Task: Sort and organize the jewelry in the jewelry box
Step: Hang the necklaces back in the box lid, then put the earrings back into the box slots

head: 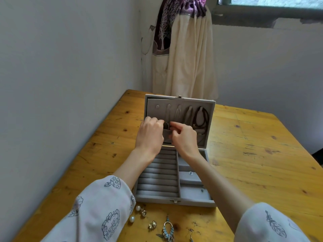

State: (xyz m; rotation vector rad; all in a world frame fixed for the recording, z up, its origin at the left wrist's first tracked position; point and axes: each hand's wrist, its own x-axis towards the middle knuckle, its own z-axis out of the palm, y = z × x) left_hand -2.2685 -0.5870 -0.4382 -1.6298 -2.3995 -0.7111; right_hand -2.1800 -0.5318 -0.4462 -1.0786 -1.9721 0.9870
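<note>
The grey jewelry box point(174, 201) stands open at the centre of the frame, on a wooden table point(253, 154). Its lid point(178, 105) is raised upright toward the upper middle of the frame. The lid's lining carries a row of hanging tabs; a dark cord necklace point(202, 117) hangs from the tab at the right end.

Both hands are raised in front of the lower part of the lid lining, just above its pocket. The left hand point(150, 133) has its fingers curled, the tips meeting a small dark piece of jewelry point(167, 125) held between the two hands. The right hand point(185, 138) is likewise curled, thumb and forefinger pinching the same piece from the right. What kind of piece it is cannot be told at this size.

The box base holds ring rolls point(158, 173) in its left half and open compartments in its right half. A small stud point(190, 173) lies in one right compartment and another small item point(202, 190) in the compartment nearer the viewer.

On the table at the lower middle of the frame, in front of the box, lie loose pieces: two pearl earrings point(132, 219), a gold earring point(152, 225), and a blue drop earring point(168, 229).

A cream and purple curtain point(185, 49) hangs in the upper middle of the frame beside a window at the upper right.
</note>
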